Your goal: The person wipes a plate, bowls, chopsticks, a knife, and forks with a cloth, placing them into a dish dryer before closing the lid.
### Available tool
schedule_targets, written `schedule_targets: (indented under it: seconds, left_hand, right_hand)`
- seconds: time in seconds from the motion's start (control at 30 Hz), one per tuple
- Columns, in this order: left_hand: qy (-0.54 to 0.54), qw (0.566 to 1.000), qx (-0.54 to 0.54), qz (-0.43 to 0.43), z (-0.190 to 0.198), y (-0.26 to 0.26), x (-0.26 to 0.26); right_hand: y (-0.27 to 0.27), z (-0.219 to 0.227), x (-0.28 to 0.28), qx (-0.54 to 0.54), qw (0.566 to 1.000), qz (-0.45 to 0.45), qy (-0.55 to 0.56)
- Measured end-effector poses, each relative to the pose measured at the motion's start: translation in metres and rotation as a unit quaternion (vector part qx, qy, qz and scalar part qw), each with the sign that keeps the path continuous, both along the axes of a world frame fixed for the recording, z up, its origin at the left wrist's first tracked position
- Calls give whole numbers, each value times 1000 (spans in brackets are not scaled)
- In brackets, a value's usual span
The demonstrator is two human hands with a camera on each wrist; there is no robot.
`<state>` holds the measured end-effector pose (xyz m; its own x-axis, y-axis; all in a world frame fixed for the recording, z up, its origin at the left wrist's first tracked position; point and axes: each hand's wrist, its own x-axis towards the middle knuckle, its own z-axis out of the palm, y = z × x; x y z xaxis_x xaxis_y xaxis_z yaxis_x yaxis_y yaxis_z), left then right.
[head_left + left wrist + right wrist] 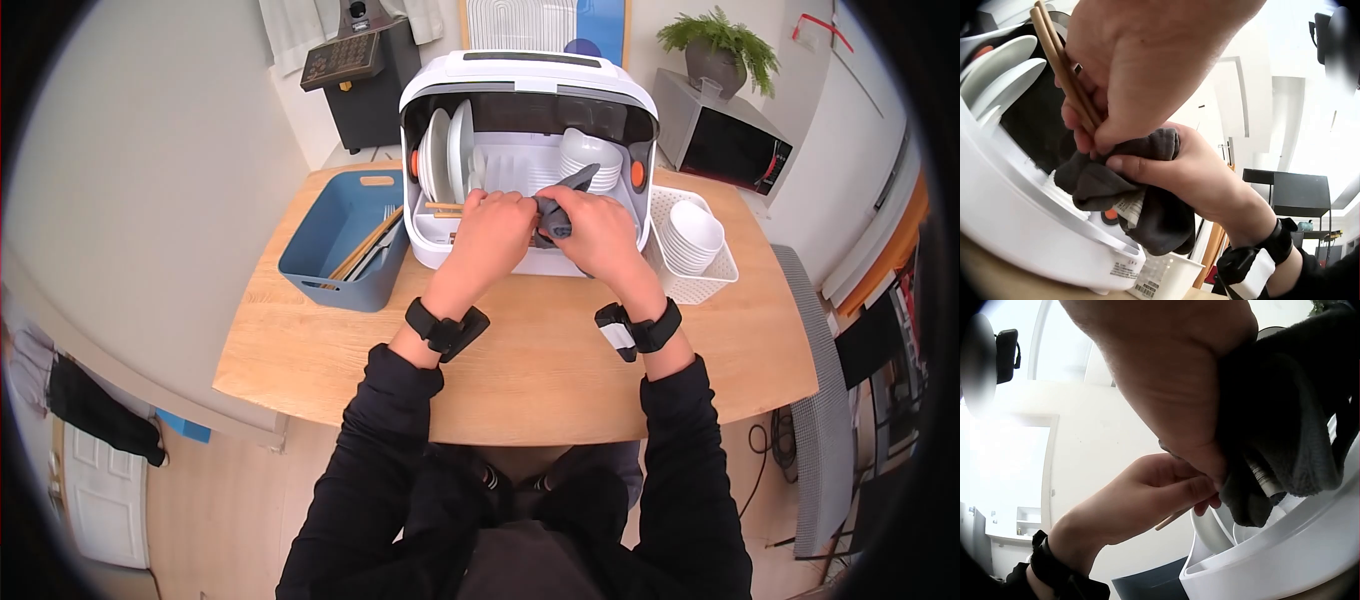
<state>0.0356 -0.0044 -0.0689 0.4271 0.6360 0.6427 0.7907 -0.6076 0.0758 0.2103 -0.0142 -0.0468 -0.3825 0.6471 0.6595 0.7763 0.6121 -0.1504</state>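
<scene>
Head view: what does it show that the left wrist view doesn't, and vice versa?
Only the head view shows the microwave, the potted plant and the blue bin. Only the left wrist view shows the white tag on the grey cloth and the barcode label on the white basket.
Both show the left hand holding wooden chopsticks, the right hand gripping the cloth, and plates in the white dish cabinet.

The left hand (1141, 62) is gripping two wooden chopsticks (1060, 62) at an incline, their free ends pointing toward the upper left. Directly below, the right hand (1194, 172) is holding a bunched dark grey cloth (1094, 184), with a pale label (1130, 209) showing. At left, white plates (1013, 81) are standing on edge inside a white cabinet (1029, 212). A white basket (1172, 275) is sitting just beside the cabinet. A black strap (1281, 240) is encircling the right wrist.
</scene>
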Motion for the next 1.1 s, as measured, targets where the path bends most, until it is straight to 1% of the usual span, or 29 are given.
schedule_targets:
  seconds: [0.03,0.13,0.23,0.33,0.47,0.53,0.63,0.67,0.77,0.8,0.83,0.9,0.93,1.0,1.1]
  left_hand:
    - [-4,1000,21,12,0,1,-1]
    - [38,997,36,64,-1,-5,-2]
    - [62,996,9,65,7,-8,-9]
    - [32,999,-18,20,15,-7,-18]
    - [6,999,-28,-18,28,-7,-39]
    - [-15,999,-43,-13,34,-11,-42]
    - [-40,996,-77,5,41,-19,-44]
    - [-41,996,-79,20,41,-19,-48]
    - [-34,995,-73,66,44,-21,-54]
    - [-24,994,-74,76,44,-20,-55]
    - [-14,993,-76,85,44,-20,-54]
    - [-17,995,-78,57,41,-19,-47]
    - [-18,996,-79,44,39,-19,-44]
    - [-13,998,-56,20,34,-18,-35]
    - [26,999,-19,-5,38,-22,-24]
  right_hand:
    - [2,1,-2,31,999,-8,-3]
    - [9,0,-3,-22,999,-20,-45]
    - [10,4,-7,-19,999,26,-28]
    - [9,11,-6,-23,999,33,-12]
    - [7,25,14,-74,997,2,-11]
    - [7,31,26,-100,995,-23,-2]
    - [9,32,46,-70,996,-46,15]
    - [7,36,54,-80,992,-93,7]
    - [5,41,86,-91,989,-84,78]
    - [1,48,88,-106,985,-59,125]
    - [-5,52,86,-85,986,-33,140]
    - [-17,57,70,-45,984,20,169]
    - [-19,58,61,-71,984,46,158]
    - [-18,49,39,-95,988,50,112]
    - [-6,29,10,-50,996,70,28]
